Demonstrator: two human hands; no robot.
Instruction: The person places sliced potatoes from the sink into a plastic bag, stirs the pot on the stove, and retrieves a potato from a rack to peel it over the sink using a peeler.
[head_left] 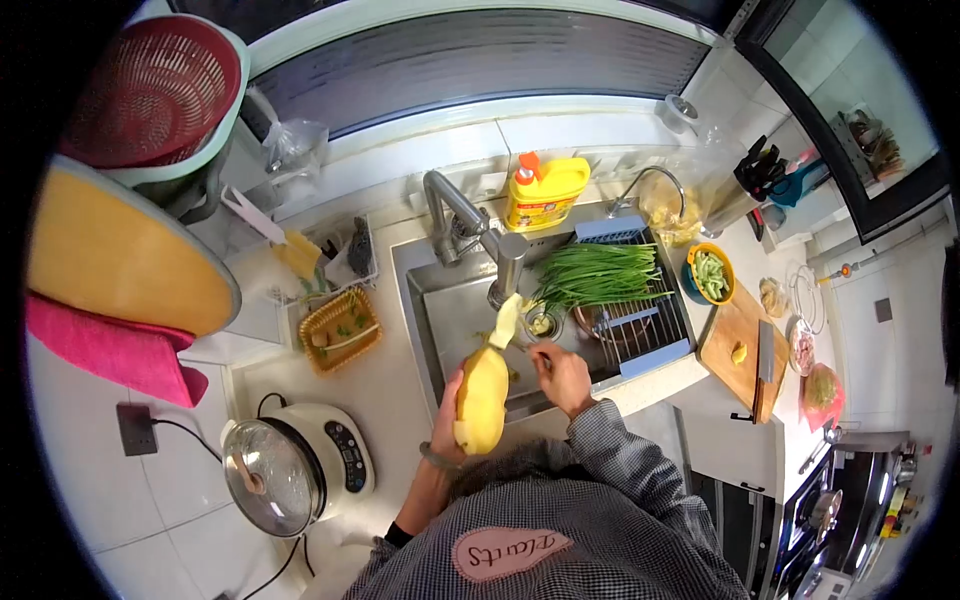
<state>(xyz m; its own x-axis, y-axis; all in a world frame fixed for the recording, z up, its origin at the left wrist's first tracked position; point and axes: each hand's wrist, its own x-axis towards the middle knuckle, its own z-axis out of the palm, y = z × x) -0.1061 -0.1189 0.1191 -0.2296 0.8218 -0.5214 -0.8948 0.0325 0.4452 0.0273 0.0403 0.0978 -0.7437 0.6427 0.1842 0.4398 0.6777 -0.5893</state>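
My left hand is wrapped round a large, mostly peeled yellow potato at the near edge of the sink. A broad pale strip of peel curls up from its far end. My right hand is closed on a peeler close to that end; the fingers hide most of the tool. Beyond the hands, peelings lie around the drain. Green chives rest on a rack across the sink's right side.
The faucet reaches over the sink, with a yellow detergent bottle behind. At right are a cutting board, a knife and a yellow colander of cut greens. An electric pot and a woven basket stand left.
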